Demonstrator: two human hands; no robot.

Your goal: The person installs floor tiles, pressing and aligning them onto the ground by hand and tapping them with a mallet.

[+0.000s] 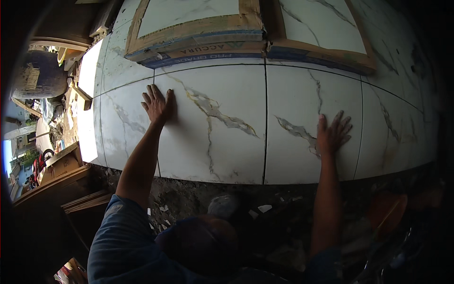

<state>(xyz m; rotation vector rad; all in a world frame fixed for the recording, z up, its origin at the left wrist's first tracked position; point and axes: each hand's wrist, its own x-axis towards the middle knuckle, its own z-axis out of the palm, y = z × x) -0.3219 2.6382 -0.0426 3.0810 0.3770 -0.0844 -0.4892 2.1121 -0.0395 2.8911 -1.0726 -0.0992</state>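
Observation:
Large white floor tiles with grey and gold marble veins lie in a row before me. My left hand [158, 105] is spread flat near the left edge of the middle-left tile [227, 85], close to a dark joint. Farther right, my right hand [333, 132] rests with fingers apart on the neighbouring tile [293, 161], beside its grey vein. A straight dark gap runs between these two tiles. Neither hand holds anything.
Two stacks of tiles in cardboard edging, a left box [198, 40] and a right box [321, 47], stand on the far tiles. Broken tile chips [265, 208] litter the dark rough ground nearer me. At left are a dark drum [40, 75] and a cardboard carton [61, 165].

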